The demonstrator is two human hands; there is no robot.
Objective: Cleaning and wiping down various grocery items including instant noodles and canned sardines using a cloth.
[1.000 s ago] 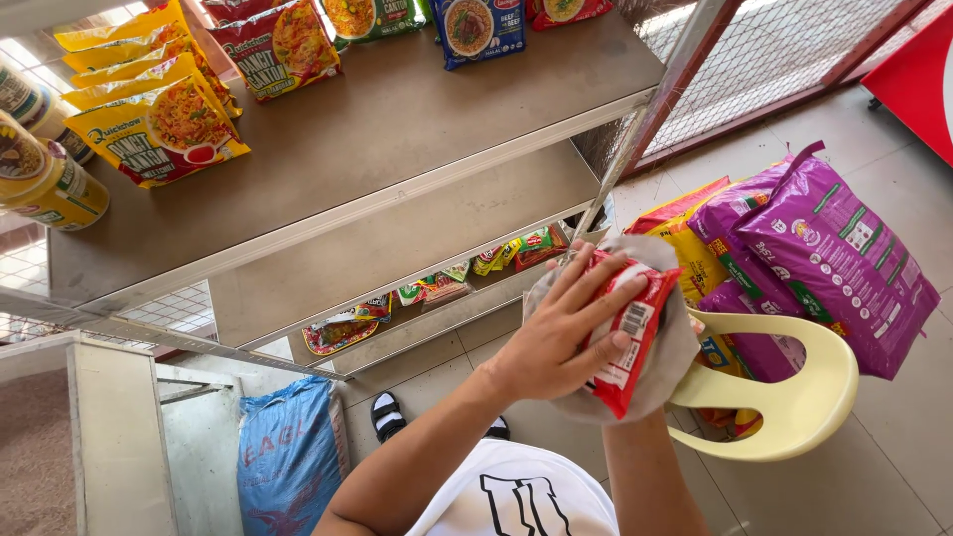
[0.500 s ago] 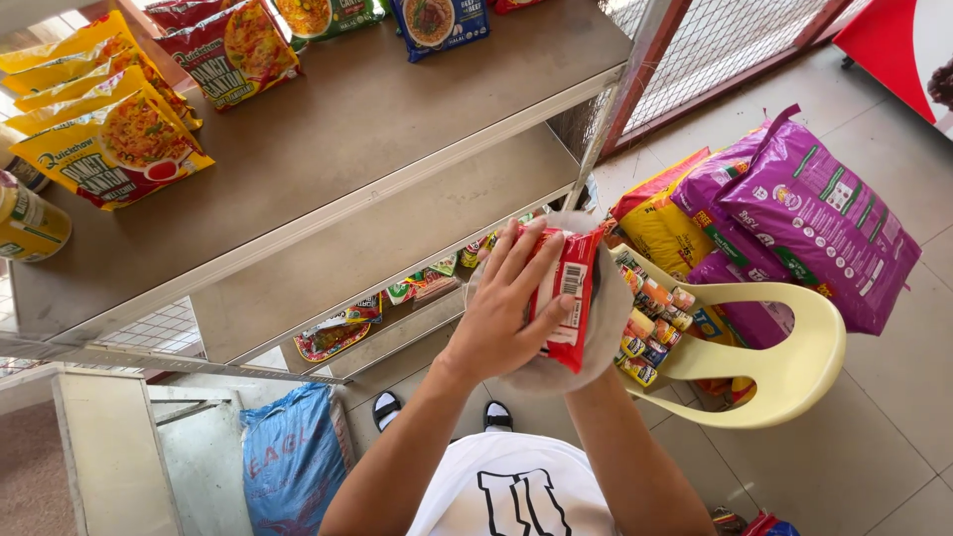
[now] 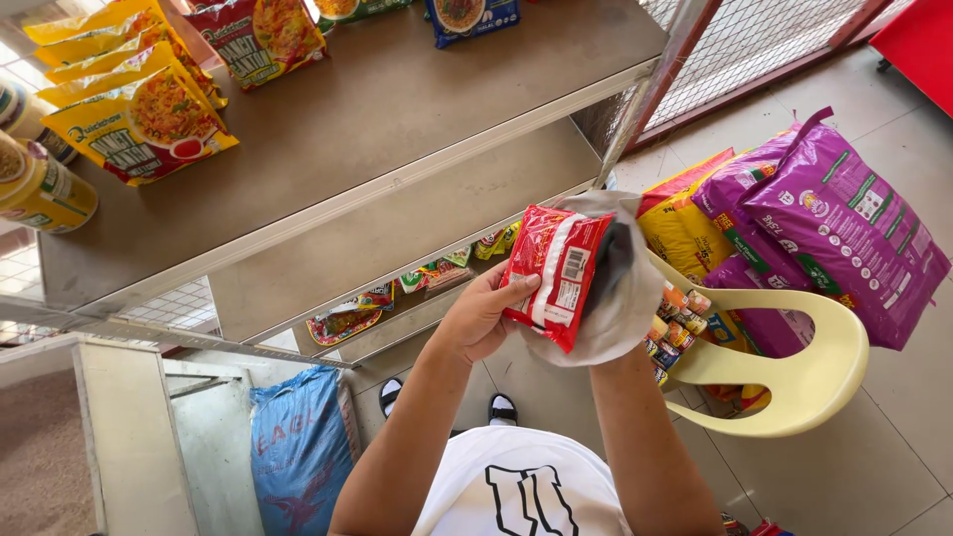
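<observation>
Red and crinkly, the packet [image 3: 554, 273] sits pinched in the left hand [image 3: 481, 316] just off the front edge of the metal shelf [image 3: 397, 119], with the right hand wrapped in a grey cloth [image 3: 615, 288] pressed against its far side. That thumb-and-fingers grip looks light to me, so a firm rub from the cloth could knock the packet loose toward the yellow chair [image 3: 794, 382] beside the shelf.
</observation>
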